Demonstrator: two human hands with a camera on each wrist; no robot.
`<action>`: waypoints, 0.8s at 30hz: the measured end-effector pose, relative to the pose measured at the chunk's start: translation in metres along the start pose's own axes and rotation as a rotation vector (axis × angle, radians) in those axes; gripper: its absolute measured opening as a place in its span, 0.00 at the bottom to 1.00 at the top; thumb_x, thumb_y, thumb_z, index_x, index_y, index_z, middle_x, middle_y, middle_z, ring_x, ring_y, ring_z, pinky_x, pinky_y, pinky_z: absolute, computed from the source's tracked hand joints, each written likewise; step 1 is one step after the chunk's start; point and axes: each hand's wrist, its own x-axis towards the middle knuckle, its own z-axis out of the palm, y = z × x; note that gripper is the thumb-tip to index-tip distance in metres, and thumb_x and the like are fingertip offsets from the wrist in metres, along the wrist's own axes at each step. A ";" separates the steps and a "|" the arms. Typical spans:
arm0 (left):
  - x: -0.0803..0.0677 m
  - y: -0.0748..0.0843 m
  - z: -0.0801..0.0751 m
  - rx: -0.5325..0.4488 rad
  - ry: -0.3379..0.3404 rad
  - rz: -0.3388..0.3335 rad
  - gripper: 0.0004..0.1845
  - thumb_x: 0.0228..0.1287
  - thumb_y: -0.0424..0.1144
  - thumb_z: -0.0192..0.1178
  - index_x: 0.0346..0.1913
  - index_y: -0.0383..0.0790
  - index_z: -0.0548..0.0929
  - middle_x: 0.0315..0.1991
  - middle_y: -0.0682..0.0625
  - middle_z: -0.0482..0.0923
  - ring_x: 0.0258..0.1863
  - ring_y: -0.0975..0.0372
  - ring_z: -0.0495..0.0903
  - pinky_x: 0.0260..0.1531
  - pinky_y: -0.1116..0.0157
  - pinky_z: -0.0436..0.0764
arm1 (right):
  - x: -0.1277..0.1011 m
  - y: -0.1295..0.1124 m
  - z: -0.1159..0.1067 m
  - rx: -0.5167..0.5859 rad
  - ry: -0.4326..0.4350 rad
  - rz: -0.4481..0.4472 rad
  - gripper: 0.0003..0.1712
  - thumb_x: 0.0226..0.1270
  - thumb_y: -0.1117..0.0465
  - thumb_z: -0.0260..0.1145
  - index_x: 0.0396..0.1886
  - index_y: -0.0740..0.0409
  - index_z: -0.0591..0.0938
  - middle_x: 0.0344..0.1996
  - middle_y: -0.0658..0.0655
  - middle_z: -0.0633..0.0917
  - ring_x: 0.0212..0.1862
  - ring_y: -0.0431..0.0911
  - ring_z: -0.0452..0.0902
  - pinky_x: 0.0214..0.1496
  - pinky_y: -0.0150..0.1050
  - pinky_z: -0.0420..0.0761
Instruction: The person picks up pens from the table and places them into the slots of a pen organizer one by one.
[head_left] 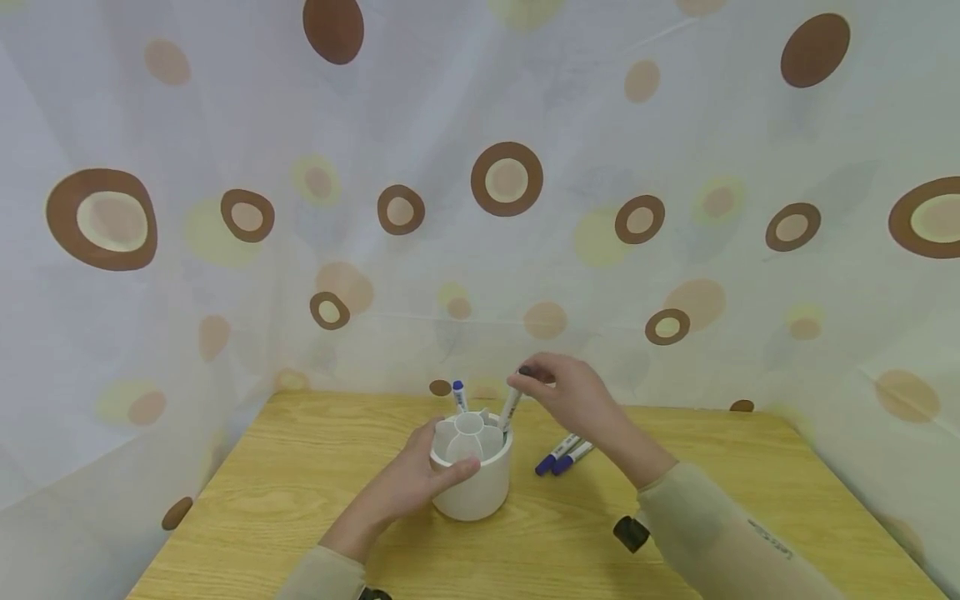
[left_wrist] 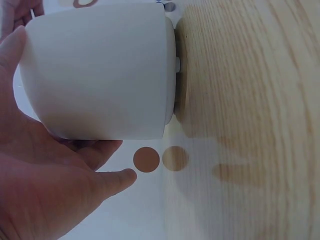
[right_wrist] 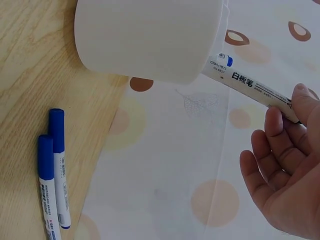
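A white round pen holder [head_left: 471, 492] with several compartments stands on the wooden table. My left hand [head_left: 411, 475] grips it from the left side, the thumb at the near rim; in the left wrist view the holder's wall [left_wrist: 100, 75] fills the upper left. My right hand [head_left: 567, 392] pinches the dark upper end of a white whiteboard marker [head_left: 511, 407]. That marker leans, its lower end inside the holder's right side; in the right wrist view its printed label [right_wrist: 250, 82] shows. Another marker with a blue end [head_left: 459, 395] stands at the holder's back.
Two blue-capped whiteboard markers [right_wrist: 46, 160] lie side by side on the table [head_left: 300, 475], right of the holder. Behind the table hangs a white sheet [head_left: 570, 267] patterned with brown and yellow circles.
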 end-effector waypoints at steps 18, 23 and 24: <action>0.000 0.000 0.002 -0.009 -0.004 -0.018 0.54 0.71 0.63 0.73 0.85 0.37 0.60 0.76 0.36 0.67 0.74 0.43 0.72 0.75 0.33 0.68 | 0.001 0.001 0.005 0.002 0.028 0.006 0.21 0.82 0.45 0.71 0.63 0.53 0.89 0.50 0.51 0.91 0.59 0.54 0.87 0.61 0.58 0.87; 0.000 0.001 0.002 0.001 -0.002 -0.030 0.54 0.71 0.64 0.73 0.86 0.37 0.60 0.76 0.36 0.67 0.73 0.43 0.72 0.75 0.33 0.69 | -0.001 0.010 0.001 -0.011 0.039 0.005 0.27 0.82 0.45 0.71 0.70 0.54 0.85 0.53 0.53 0.91 0.63 0.59 0.85 0.65 0.62 0.84; 0.000 0.001 0.002 0.004 -0.001 -0.031 0.54 0.71 0.64 0.73 0.86 0.37 0.60 0.76 0.36 0.67 0.73 0.42 0.72 0.75 0.33 0.69 | -0.001 0.013 0.000 -0.016 0.042 0.000 0.28 0.82 0.45 0.71 0.72 0.54 0.84 0.55 0.54 0.90 0.64 0.60 0.84 0.66 0.63 0.83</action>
